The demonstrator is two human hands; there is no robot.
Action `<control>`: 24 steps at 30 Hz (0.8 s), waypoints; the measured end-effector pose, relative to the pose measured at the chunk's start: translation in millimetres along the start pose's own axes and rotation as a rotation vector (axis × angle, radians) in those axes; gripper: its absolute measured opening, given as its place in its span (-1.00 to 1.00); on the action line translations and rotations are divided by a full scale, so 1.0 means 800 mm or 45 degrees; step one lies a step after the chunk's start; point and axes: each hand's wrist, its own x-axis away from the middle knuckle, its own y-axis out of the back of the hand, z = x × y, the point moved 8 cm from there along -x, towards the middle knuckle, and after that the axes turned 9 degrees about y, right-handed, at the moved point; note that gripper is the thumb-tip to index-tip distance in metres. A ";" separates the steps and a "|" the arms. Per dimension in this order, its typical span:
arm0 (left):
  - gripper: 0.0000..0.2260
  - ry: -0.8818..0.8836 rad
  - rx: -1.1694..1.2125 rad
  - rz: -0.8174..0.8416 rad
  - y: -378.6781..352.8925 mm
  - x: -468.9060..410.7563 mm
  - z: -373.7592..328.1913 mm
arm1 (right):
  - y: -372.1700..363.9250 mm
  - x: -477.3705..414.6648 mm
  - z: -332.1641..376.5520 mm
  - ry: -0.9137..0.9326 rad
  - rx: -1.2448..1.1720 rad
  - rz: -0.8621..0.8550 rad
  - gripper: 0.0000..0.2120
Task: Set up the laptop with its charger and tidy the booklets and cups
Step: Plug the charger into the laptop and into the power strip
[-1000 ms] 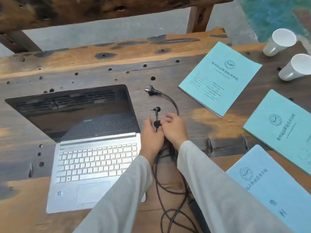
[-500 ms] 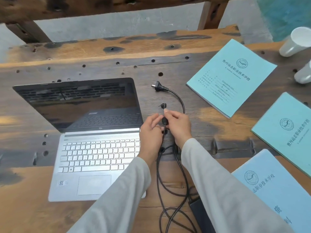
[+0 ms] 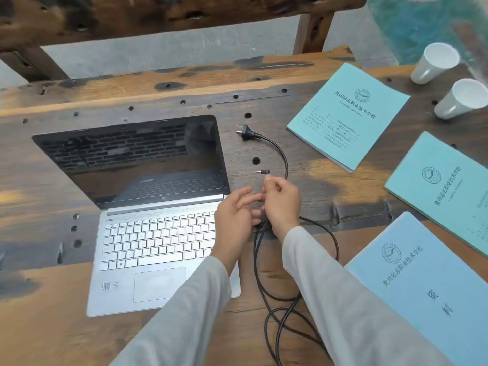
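An open silver laptop (image 3: 158, 233) with a dark screen sits on the wooden table (image 3: 184, 101). To its right lies the black charger cable (image 3: 286, 165), its wall plug (image 3: 247, 133) pointing left. My right hand (image 3: 281, 204) pinches the cable just below the small angled laptop connector (image 3: 264, 171), holding it up off the table. My left hand (image 3: 235, 220) is beside it with relaxed fingers that touch the cable. Three blue booklets (image 3: 348, 114) (image 3: 443, 188) (image 3: 427, 286) lie on the right. Two white cups (image 3: 435, 63) (image 3: 462, 101) lie tipped at the far right.
Loose loops of cable (image 3: 277, 313) trail toward the near table edge between my sleeves. The tabletop has many round holes. A dark wooden bench (image 3: 158, 19) runs behind the table, with a grey floor beyond.
The angled connector has come free of the bundled cable and now sticks up from my right hand. My left fingers have loosened and spread. The camera has shifted slightly.
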 end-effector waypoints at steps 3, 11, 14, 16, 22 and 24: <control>-0.55 -0.222 -0.407 0.037 0.021 0.009 -0.006 | -0.006 0.021 0.002 -0.005 0.071 0.022 -0.71; -0.49 -0.539 -1.278 -0.006 0.063 0.012 0.006 | -0.008 0.080 -0.012 0.105 0.415 0.057 -0.62; -0.49 -0.741 -1.425 0.038 0.065 0.013 0.005 | -0.010 0.086 -0.018 0.189 0.510 0.116 -0.72; -0.45 -0.843 -1.485 0.051 0.062 0.013 0.003 | -0.011 0.086 -0.022 0.205 0.543 0.125 -0.75; -0.49 -0.878 -1.625 0.016 0.052 0.008 0.006 | -0.023 0.074 -0.029 0.143 0.530 0.170 -0.66; -0.54 -0.891 -1.596 -0.029 0.052 0.010 0.000 | -0.028 0.071 -0.028 0.166 0.508 0.185 -0.68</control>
